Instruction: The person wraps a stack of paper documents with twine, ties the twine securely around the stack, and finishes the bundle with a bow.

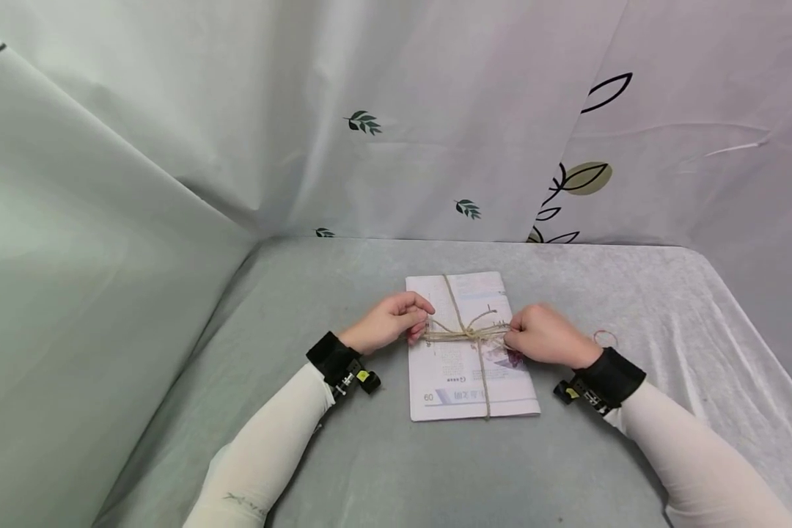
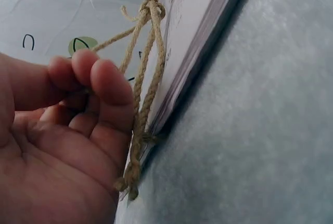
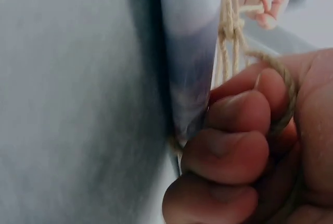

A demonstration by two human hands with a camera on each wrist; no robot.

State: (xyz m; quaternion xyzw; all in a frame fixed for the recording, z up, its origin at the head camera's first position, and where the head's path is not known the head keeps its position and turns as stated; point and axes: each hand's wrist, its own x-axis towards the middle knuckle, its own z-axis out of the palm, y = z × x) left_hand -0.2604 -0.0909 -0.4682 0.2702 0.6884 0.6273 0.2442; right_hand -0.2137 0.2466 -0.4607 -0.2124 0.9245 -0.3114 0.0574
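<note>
A folded stack of printed paper (image 1: 452, 374) lies on the table, bound crosswise with twine (image 1: 484, 374). The knot (image 1: 471, 333) sits near the middle of its top face, with loops and loose ends spreading to both sides. At the stack's left edge my left hand (image 1: 399, 319) pinches a thin strand between thumb and fingertips; two knotted twine ends (image 2: 132, 177) hang beside those fingers in the left wrist view. At the right edge my right hand (image 1: 546, 334) grips another strand, which curves from the knot into its curled fingers (image 3: 229, 153).
The table (image 1: 343, 462) has a grey cloth cover. A thin reddish ring (image 1: 605, 338) lies right of the stack, by the right wrist. Pale curtains with leaf prints (image 1: 363, 122) hang behind the table and at its left side.
</note>
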